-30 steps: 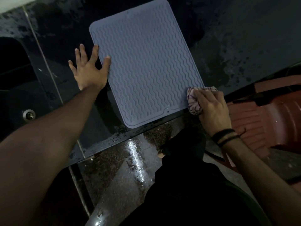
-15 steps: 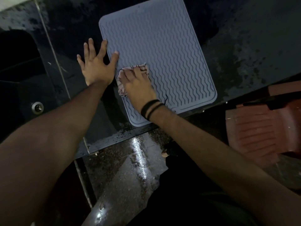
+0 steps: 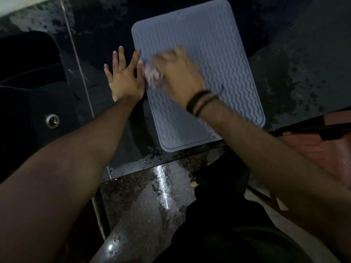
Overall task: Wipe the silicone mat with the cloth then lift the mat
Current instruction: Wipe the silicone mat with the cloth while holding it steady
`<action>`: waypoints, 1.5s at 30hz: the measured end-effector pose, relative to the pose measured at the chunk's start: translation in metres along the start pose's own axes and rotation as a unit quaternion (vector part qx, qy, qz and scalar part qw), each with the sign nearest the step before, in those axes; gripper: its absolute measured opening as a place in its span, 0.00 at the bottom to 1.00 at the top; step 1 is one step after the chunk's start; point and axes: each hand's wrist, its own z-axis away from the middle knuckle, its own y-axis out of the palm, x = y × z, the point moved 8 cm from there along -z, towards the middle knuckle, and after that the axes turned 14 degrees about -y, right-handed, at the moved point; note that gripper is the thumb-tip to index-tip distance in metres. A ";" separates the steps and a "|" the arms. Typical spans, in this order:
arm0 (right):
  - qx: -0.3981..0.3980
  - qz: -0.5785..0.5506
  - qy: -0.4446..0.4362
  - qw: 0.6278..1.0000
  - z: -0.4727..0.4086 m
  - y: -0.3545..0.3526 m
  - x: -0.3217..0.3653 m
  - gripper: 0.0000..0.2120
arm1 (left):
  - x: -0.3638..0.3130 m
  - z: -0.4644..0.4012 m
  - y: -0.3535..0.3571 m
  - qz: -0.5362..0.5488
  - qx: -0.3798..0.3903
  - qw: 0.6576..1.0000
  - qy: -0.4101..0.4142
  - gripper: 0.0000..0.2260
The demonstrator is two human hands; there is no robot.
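Observation:
A grey-blue silicone mat (image 3: 218,59) with a wavy ribbed surface lies flat on the dark wet counter (image 3: 303,59). My right hand (image 3: 178,76) presses a bunched pale checked cloth (image 3: 152,74) onto the mat's left part; hand and cloth are motion-blurred. Flat on the counter with its fingers spread, my left hand (image 3: 123,78) rests against the mat's left edge, its thumb touching that edge. Two dark bands circle my right wrist.
A dark sink basin (image 3: 28,73) with a round metal fitting (image 3: 52,120) lies at the left. A reddish-brown plastic chair (image 3: 322,149) stands at the right beyond the counter's front edge. Below the counter is wet, shiny floor (image 3: 152,196).
My right hand has swept the cloth from the mat's near right corner across to its left side, beside my left hand. The left hand has stayed flat at the mat's left edge.

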 end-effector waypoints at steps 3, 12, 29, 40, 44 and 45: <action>0.037 0.022 0.047 0.998 -0.060 0.018 -0.033 0.20 | 0.000 0.000 -0.001 0.005 -0.007 1.000 -0.007 0.24; 0.082 0.012 0.007 0.997 0.028 0.062 -0.008 0.27 | 0.000 0.002 -0.002 0.019 -0.001 1.000 -0.010 0.23; 0.040 0.034 0.054 0.997 -0.131 0.042 -0.063 0.22 | 0.001 0.000 0.002 0.038 -0.010 0.999 -0.013 0.23; 0.093 -0.037 0.007 0.995 0.038 0.057 -0.002 0.28 | 0.002 0.002 0.000 0.049 0.005 0.999 -0.015 0.22; 0.151 -0.034 -0.023 0.988 0.046 0.047 0.003 0.20 | 0.000 0.002 -0.002 0.053 0.003 0.998 -0.015 0.22; 0.149 -0.049 -0.017 0.987 0.036 0.041 -0.002 0.15 | 0.000 0.002 -0.003 0.051 0.002 0.999 -0.014 0.22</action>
